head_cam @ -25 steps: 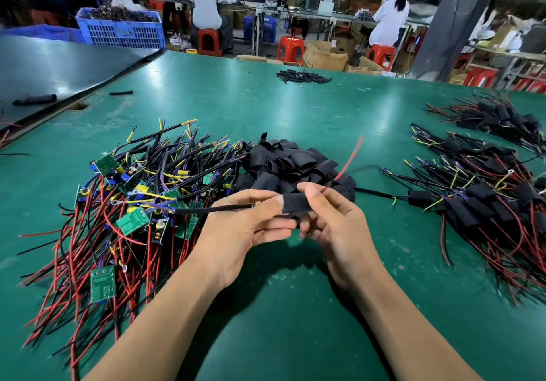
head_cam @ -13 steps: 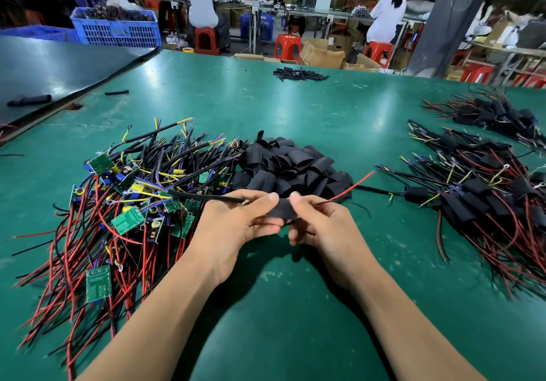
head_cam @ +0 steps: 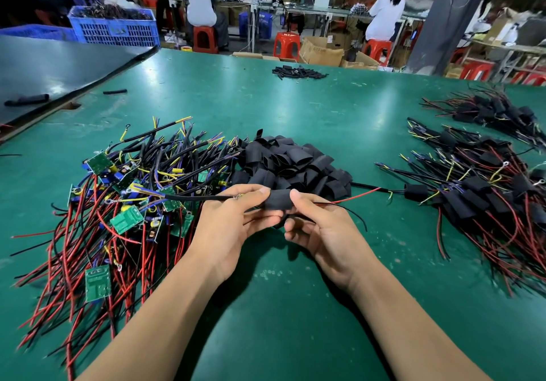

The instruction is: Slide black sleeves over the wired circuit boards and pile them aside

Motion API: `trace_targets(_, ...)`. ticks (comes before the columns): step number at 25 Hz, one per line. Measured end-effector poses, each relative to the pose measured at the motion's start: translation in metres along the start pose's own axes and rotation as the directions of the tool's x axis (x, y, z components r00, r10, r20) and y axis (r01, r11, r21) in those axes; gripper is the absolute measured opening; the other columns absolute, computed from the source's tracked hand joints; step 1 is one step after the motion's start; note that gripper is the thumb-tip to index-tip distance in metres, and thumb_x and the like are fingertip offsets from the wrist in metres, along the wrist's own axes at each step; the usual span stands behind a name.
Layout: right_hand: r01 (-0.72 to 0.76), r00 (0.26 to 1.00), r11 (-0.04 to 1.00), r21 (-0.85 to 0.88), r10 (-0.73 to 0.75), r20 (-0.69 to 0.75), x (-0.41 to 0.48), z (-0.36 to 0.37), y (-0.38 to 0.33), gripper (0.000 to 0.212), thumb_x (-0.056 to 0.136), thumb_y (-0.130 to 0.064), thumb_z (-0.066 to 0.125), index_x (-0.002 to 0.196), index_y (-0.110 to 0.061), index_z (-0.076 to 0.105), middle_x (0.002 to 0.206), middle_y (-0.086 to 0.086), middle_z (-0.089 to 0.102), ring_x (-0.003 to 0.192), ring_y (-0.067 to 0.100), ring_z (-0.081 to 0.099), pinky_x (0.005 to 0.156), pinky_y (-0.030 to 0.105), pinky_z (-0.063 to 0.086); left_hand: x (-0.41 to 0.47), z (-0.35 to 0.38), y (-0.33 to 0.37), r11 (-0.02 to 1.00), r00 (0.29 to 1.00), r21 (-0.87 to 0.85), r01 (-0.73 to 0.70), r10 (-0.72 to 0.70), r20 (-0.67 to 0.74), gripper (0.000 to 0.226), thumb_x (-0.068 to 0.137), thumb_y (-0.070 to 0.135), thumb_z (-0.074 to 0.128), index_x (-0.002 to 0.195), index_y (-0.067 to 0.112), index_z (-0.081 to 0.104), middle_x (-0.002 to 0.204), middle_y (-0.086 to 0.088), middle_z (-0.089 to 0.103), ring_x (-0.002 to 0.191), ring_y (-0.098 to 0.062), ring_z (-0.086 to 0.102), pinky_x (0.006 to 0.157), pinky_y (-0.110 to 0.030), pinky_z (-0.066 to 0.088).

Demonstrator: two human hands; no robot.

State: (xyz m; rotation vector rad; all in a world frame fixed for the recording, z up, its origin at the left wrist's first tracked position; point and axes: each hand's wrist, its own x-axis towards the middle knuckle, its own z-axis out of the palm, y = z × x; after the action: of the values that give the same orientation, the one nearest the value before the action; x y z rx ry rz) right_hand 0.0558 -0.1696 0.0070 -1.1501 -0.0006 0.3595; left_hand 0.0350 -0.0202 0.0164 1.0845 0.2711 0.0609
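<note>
I see both hands mid-frame, left hand [head_cam: 227, 221] and right hand [head_cam: 322, 227], fingers pinching one black sleeve [head_cam: 277, 198] above the bench [head_cam: 295, 306].

Head-worn wide camera — facing forward and down, near the table [head_cam: 295, 108].

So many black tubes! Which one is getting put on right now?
On the big green table, find the heap of loose black sleeves in the middle. Just in front, the left hand and right hand pinch one sleeve between them. Only it is held up, with a red wire poking out its right end.
</note>
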Motion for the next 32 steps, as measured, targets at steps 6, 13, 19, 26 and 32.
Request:
trace_targets(6,0.068,0.998,0.998,-0.012,-0.067,0.014,-0.0004,-0.0006,0.0027,0.020,0.073,-0.023,0.077,0.089,-0.013,0.072,0.075,0.008,0.064,0.057,0.013,0.057,0.056,0.025,0.053,-0.0039,0.0041,-0.0055,0.978,0.985,0.123,-0.170,0.171,0.006,0.004,0.090,0.002,0.066,0.087,-0.001,0.067,0.073,-0.022,0.069,0.061,-0.030,0.067,0.061,-0.031,0.059)
trace_targets(13,0.076,0.997,0.997,-0.009,-0.076,-0.023,-0.0003,-0.0025,-0.0009,0.015,0.077,-0.018,0.074,0.091,-0.016,0.070,0.073,0.002,0.063,0.054,0.010,0.054,0.055,0.022,0.051,-0.0065,0.0044,-0.0018,0.993,0.990,0.104,-0.058,0.044,0.133,0.005,0.090,0.007,0.067,0.093,0.005,0.065,0.079,-0.017,0.073,0.065,-0.027,0.071,0.060,-0.029,0.059)
trace_targets(19,0.089,0.990,0.996,0.012,-0.087,-0.115,0.0010,-0.0003,-0.0016,0.006,0.093,-0.017,0.065,0.095,-0.015,0.070,0.069,-0.003,0.065,0.051,0.009,0.052,0.051,0.021,0.051,-0.0037,0.0000,-0.0038,0.987,0.996,0.138,-0.078,0.071,0.057,0.003,0.092,0.002,0.064,0.090,0.002,0.065,0.077,-0.018,0.068,0.064,-0.027,0.069,0.059,-0.028,0.059)
trace_targets(26,0.094,0.990,0.995,-0.027,-0.096,-0.107,0.0009,0.0001,-0.0014,0.015,0.095,-0.023,0.061,0.094,-0.012,0.072,0.068,0.001,0.064,0.052,0.010,0.053,0.051,0.023,0.049,-0.0055,0.0032,-0.0060,0.985,0.994,0.148,-0.091,0.080,0.075,0.002,0.093,0.008,0.064,0.092,0.009,0.063,0.078,-0.015,0.070,0.065,-0.026,0.070,0.056,-0.029,0.059)
trace_targets(32,-0.017,0.999,0.998,0.059,0.020,-0.039,-0.0026,-0.0008,-0.0060,0.021,0.087,-0.029,0.066,0.075,-0.017,0.078,0.071,0.002,0.067,0.053,0.009,0.056,0.051,0.025,0.052,-0.0067,0.0017,-0.0053,0.985,0.991,0.155,-0.081,0.064,0.115,0.006,0.088,0.000,0.067,0.087,0.005,0.065,0.072,-0.015,0.069,0.059,-0.023,0.068,0.056,-0.029,0.059)
